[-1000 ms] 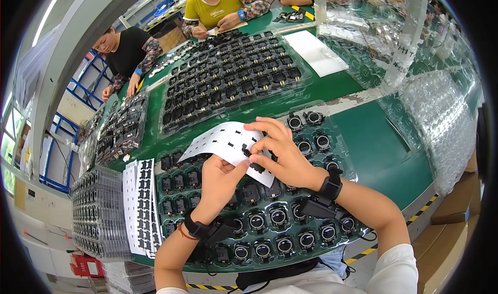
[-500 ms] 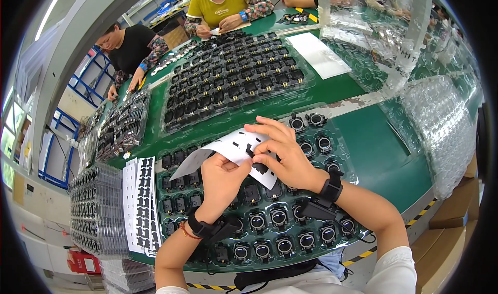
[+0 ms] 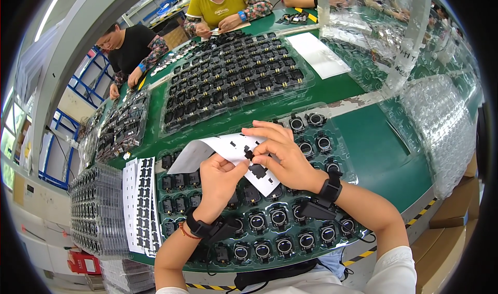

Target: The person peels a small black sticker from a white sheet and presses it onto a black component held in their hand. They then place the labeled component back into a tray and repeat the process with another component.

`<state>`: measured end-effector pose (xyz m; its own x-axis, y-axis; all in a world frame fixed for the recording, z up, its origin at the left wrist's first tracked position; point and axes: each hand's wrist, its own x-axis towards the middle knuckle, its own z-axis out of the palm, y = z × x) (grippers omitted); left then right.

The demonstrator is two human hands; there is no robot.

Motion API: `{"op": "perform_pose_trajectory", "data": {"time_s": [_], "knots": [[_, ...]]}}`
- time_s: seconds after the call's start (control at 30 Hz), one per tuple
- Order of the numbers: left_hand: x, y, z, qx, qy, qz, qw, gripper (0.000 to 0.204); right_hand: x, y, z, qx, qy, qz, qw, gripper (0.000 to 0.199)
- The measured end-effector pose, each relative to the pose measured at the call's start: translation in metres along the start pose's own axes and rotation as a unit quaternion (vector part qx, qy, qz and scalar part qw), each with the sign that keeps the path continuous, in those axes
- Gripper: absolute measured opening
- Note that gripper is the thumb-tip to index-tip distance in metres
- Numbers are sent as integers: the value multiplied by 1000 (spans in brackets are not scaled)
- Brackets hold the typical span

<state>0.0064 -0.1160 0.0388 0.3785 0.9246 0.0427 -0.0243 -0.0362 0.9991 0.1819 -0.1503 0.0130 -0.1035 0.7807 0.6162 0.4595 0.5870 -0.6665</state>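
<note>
A white backing sheet [image 3: 207, 151] dotted with small black stickers is held up between both hands over a clear tray [image 3: 347, 177] of round black lens-like parts. My left hand [image 3: 220, 182] pinches the sheet's near edge. My right hand [image 3: 280, 154] pinches one small black sticker [image 3: 249, 153] on the sheet with thumb and forefinger. Black bands sit on both wrists.
A second sticker sheet [image 3: 139, 203] lies at the left beside stacked clear trays [image 3: 96, 211]. Trays of black parts [image 3: 233, 81] fill the green table [image 3: 384, 148] beyond. Two people work at the far side. Empty clear trays [image 3: 441, 117] pile up at the right.
The sheet's far left end has dropped lower and flatter. My right fingers have closed onto one black sticker near the sheet's middle.
</note>
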Motion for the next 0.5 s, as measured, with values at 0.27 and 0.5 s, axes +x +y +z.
{"op": "perform_pose_trajectory", "data": {"time_s": [0.27, 0.5], "knots": [[-1, 2, 2, 12, -2, 0, 1000, 23, 0, -2, 0, -19, 4, -14, 1000, 11], [1, 0, 4, 12, 9, 7, 1000, 24, 0, -2, 0, -17, 8, -23, 1000, 9]]}}
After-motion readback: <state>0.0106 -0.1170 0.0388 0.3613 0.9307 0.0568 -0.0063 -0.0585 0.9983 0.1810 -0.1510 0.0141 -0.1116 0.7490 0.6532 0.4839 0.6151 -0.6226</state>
